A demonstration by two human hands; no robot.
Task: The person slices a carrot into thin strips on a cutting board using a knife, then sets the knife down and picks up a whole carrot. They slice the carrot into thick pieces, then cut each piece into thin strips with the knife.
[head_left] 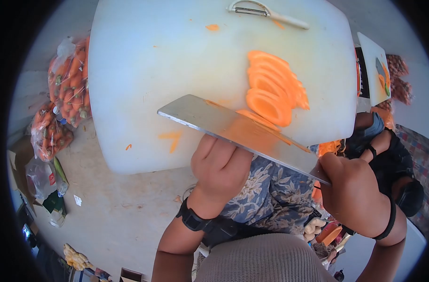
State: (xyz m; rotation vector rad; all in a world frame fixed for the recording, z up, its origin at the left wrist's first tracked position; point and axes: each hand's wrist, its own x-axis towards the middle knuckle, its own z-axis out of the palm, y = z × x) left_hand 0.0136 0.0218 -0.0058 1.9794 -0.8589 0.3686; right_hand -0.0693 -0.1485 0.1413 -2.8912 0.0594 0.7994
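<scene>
A broad cleaver (224,127) lies across the near part of a white cutting board (144,70), its blade tilted. My right hand (348,190) is closed round its handle end. Behind the blade, my left hand (221,164) has its fingers curled at the near edge; what they hold, if anything, is hidden by the blade. Thin orange slices (273,84) overlap in a fanned row beyond the cleaver, and one more slice touches the blade. At the board's far edge rests a white peeler (270,15).
Bags of carrots (71,87) lie on the floor at the left. Orange scraps (172,137) dot the board. At the right, another person (388,155) sits near a second board (374,68) with a knife and orange pieces on it.
</scene>
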